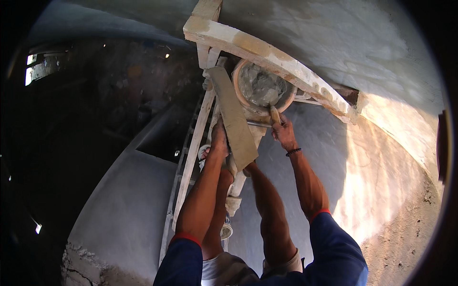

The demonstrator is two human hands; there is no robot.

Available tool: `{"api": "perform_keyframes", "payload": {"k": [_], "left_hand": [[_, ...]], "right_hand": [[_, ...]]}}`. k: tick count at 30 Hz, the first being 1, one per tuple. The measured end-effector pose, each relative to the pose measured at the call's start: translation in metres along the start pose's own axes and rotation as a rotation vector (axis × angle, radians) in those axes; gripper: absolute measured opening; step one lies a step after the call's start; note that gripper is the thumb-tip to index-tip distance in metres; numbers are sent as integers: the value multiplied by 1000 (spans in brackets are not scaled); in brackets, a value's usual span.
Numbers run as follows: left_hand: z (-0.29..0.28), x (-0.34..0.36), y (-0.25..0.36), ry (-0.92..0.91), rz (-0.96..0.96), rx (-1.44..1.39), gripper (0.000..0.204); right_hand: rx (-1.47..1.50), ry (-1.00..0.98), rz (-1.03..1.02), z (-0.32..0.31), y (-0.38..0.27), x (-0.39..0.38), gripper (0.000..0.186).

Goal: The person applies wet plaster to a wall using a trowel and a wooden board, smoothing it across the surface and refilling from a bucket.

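My right hand [285, 133] is closed around the wooden handle [275, 115] of a tool. The tool's working end is sunk in wet grey mortar [262, 86], so its exact kind is hidden. The mortar fills much of a round bucket [237, 90] with a pale rim. Left of the bucket, a long flat board [234, 117] coated in grey-brown mortar slants downward. My left hand [219, 139] grips it from its left edge, with the fingers mostly out of sight behind it.
A pale, mortar-stained timber beam [267, 47] crosses just beyond the bucket. Wooden ladder-like rails [194, 148] run down on the left. My bare legs [272, 209] stand among the timbers. Smooth grey plastered surfaces [124, 200] lie on both sides, and a small pail [226, 231] hangs or stands below.
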State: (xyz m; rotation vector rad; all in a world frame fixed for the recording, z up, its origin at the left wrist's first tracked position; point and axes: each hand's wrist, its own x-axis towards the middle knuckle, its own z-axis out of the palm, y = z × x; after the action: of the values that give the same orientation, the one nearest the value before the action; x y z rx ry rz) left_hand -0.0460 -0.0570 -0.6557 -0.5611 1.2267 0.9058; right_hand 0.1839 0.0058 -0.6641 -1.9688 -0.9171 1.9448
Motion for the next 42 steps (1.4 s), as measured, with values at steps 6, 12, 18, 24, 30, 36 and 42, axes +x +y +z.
{"api": "perform_keyframes", "payload": {"k": [6, 12, 18, 24, 30, 36, 42], "left_hand": [[19, 11, -2, 70, 80, 93, 46], [19, 50, -12, -64, 170, 90, 47], [18, 80, -20, -113, 173, 38, 38], [38, 94, -51, -241, 48, -137, 39], [21, 120, -77, -266, 99, -197, 37], [20, 116, -88, -284, 62, -192, 37], [9, 107, -90, -303, 26, -192, 37]], "right_hand": [[67, 0, -142, -8, 26, -5, 52], [178, -3, -203, -17, 32, -10, 55], [154, 6, -213, -15, -8, -70, 58], [-409, 201, -504, -5, -31, -120, 57], [-632, 256, -502, 15, -32, -148, 56], [-731, 307, -553, 15, -13, -170, 56], [-562, 269, -688, 0, 8, -189, 58]]}}
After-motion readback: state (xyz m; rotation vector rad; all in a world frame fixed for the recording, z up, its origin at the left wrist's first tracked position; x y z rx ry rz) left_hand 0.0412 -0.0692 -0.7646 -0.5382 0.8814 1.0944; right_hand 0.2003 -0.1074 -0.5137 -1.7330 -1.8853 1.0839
